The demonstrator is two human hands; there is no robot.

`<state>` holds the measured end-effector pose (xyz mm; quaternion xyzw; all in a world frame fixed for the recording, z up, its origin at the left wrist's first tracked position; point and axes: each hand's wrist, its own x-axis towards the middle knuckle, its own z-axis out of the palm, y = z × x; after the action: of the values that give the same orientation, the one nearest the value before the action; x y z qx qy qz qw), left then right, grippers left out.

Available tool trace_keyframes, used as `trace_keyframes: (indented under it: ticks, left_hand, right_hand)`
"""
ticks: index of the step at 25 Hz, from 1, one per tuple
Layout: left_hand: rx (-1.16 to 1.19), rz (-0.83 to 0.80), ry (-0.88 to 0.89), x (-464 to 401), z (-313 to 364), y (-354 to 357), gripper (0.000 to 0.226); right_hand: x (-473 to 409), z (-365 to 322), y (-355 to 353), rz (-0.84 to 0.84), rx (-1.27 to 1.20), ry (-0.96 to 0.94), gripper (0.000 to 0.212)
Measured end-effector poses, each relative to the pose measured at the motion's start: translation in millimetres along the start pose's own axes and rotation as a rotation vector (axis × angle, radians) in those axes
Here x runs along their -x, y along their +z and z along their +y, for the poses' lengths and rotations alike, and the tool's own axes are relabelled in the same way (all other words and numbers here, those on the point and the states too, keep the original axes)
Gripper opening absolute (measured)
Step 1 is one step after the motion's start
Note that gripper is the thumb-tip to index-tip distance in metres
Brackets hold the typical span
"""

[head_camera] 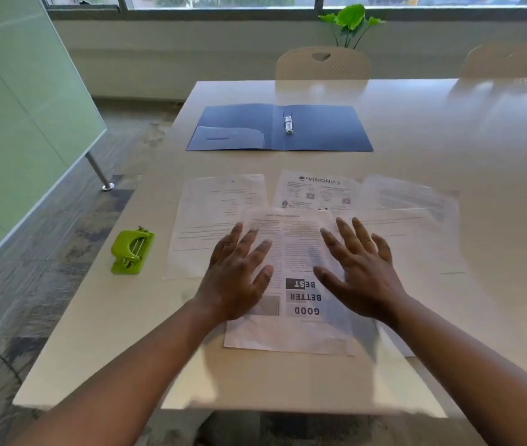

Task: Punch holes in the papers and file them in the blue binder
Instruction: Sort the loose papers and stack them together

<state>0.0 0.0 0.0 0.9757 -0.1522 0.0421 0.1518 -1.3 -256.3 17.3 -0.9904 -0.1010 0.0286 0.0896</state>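
Note:
Several printed papers lie fanned out on the white table (pixel 448 130). The nearest sheet (pixel 297 252), printed with GOOD BETTER BEST upside down, lies on top. My left hand (pixel 239 275) and my right hand (pixel 362 268) hover flat over this sheet, fingers spread, holding nothing. Behind them lie a form sheet (pixel 220 207) on the left, a VISIONIAS sheet (pixel 318 191) in the middle and more sheets (pixel 416 214) on the right. The blue binder (pixel 320 130) lies open farther back, its metal ring (pixel 288 122) standing in the middle. A green hole punch (pixel 131 251) sits at the left, near the table edge.
Two pale chairs (pixel 323 64) stand at the table's far side, with a green plant (pixel 350 22) by the window behind them. A frosted glass partition (pixel 14 123) on a metal foot stands on the floor to the left.

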Motion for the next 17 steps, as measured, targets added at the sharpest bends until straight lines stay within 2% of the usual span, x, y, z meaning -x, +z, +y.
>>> trace_keyframes:
  ticks: [6, 12, 14, 17]
  left_hand:
    - [-0.008, -0.104, -0.002, 10.8, 3.0, 1.2, 0.071]
    - [-0.055, -0.142, 0.001, 13.3, 0.8, 8.4, 0.079]
    - [-0.058, -0.141, -0.010, 13.0, 0.8, 9.4, 0.081]
    - [-0.060, -0.147, -0.025, 13.2, 1.9, 9.9, 0.081]
  right_hand:
    - [0.8, -5.9, 15.3, 0.005, 0.022, 0.010, 0.096]
    - [0.5, -6.3, 15.5, -0.087, 0.046, 0.011, 0.105]
    - [1.7, -11.6, 12.0, -0.060, -0.024, 0.040, 0.102]
    - [2.3, -24.8, 4.9, 0.052, -0.201, 0.109, 0.085]
